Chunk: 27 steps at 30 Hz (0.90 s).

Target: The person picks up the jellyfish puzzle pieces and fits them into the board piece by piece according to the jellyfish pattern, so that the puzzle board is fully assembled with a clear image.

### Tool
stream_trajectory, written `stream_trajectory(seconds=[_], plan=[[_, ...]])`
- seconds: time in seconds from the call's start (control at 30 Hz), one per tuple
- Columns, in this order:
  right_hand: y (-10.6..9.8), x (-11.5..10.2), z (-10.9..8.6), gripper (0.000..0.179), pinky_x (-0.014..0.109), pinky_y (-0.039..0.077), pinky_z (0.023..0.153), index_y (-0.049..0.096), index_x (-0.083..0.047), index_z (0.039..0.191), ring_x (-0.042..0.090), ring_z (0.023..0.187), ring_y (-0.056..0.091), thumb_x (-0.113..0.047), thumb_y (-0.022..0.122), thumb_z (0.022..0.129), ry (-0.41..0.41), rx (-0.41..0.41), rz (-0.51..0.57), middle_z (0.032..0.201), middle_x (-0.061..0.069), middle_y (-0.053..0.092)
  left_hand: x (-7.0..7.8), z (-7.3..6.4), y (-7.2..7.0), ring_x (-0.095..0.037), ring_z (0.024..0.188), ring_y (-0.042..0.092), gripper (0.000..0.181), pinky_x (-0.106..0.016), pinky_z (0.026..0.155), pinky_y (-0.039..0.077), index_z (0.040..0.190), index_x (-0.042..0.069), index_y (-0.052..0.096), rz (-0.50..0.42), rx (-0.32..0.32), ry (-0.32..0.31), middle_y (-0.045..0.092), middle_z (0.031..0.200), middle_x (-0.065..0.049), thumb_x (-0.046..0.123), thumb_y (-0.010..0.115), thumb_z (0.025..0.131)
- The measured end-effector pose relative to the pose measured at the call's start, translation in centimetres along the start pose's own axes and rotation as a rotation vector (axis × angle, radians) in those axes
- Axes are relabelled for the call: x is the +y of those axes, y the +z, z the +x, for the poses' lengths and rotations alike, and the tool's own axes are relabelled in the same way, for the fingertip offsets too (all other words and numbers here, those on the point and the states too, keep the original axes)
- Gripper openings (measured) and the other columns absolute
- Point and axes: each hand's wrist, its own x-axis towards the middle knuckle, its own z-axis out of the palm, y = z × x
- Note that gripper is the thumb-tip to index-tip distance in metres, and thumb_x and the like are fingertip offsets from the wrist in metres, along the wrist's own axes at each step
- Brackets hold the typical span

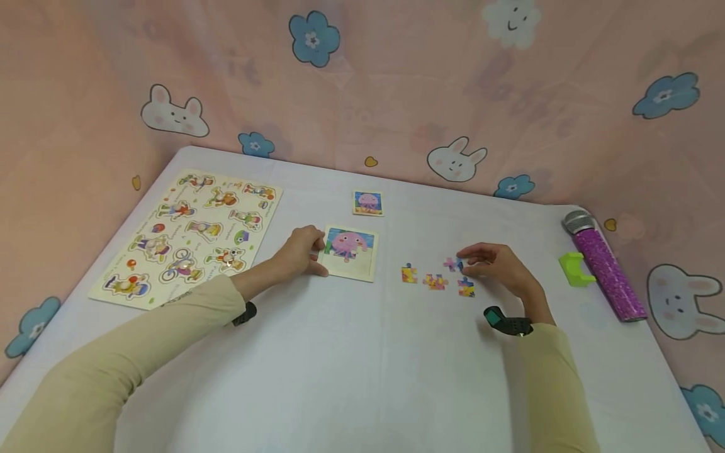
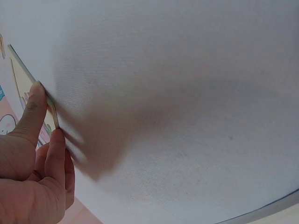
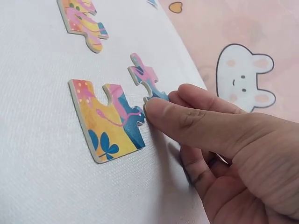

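Observation:
My left hand (image 1: 296, 255) grips the left edge of a small square puzzle board (image 1: 361, 267), thumb and fingers about its near corner. The board's upper part shows a pink octopus picture; its lower part is bare. To the right, my right hand (image 1: 501, 267) pinches a pink-and-blue puzzle piece (image 3: 145, 77) between thumb and fingers, low over the white cloth; whether it touches the cloth I cannot tell. Close by lie a yellow-and-blue corner piece (image 3: 117, 126), a yellow-and-pink piece (image 1: 436, 282) and a yellow edge piece (image 1: 409, 274).
A small octopus picture card (image 1: 368, 203) lies behind the board. At the left is a large peg puzzle board (image 1: 189, 242) with figures. A green plastic piece (image 1: 574, 270) and a purple glitter microphone (image 1: 608, 270) lie at the right. A patterned pink curtain (image 1: 374, 100) hangs behind the table.

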Motion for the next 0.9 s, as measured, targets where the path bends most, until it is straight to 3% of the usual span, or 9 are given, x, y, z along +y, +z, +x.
stream_trajectory(seconds=[0.37, 0.5, 0.67, 0.9], plan=[[0.4, 0.5, 0.3, 0.037, 0.01, 0.045, 0.079, 0.062, -0.002, 0.119, 0.017, 0.094, 0.054, -0.014, 0.072, 0.086, -0.02, 0.063, -0.018, 0.116, 0.014, 0.063, -0.3, 0.1, 0.0, -0.028, 0.092, 0.053, 0.047, -0.032, 0.08, 0.055, 0.101, -0.013, 0.056, -0.016, 0.003, 0.008, 0.056, 0.101, -0.021, -0.004, 0.085, 0.065], [0.5, 0.7, 0.1, 0.035, 0.008, 0.047, 0.081, 0.061, 0.0, 0.118, 0.004, 0.09, 0.061, -0.011, 0.071, 0.086, -0.073, 0.104, 0.013, 0.114, 0.013, 0.066, -0.2, 0.1, 0.0, -0.029, 0.094, 0.054, 0.049, -0.032, 0.081, 0.055, 0.104, -0.013, 0.056, -0.023, -0.001, 0.001, 0.056, 0.103, -0.022, -0.004, 0.084, 0.065], [0.5, 0.9, -0.3, 0.034, 0.012, 0.05, 0.082, 0.059, 0.007, 0.119, -0.001, 0.09, 0.064, -0.001, 0.068, 0.087, -0.164, 0.125, 0.095, 0.116, 0.024, 0.063, -0.1, -0.1, 0.0, -0.029, 0.093, 0.053, 0.05, -0.032, 0.08, 0.055, 0.105, -0.013, 0.055, -0.019, 0.003, -0.001, 0.056, 0.102, -0.022, -0.004, 0.084, 0.065], [0.8, 1.6, -0.2, 0.035, 0.015, 0.051, 0.083, 0.058, 0.007, 0.119, 0.002, 0.093, 0.065, -0.004, 0.068, 0.087, -0.179, 0.158, 0.208, 0.108, -0.003, 0.068, -0.2, 0.0, 0.1, -0.028, 0.093, 0.053, 0.049, -0.032, 0.08, 0.055, 0.104, -0.013, 0.055, -0.021, 0.009, 0.001, 0.056, 0.102, -0.022, -0.005, 0.084, 0.065]])
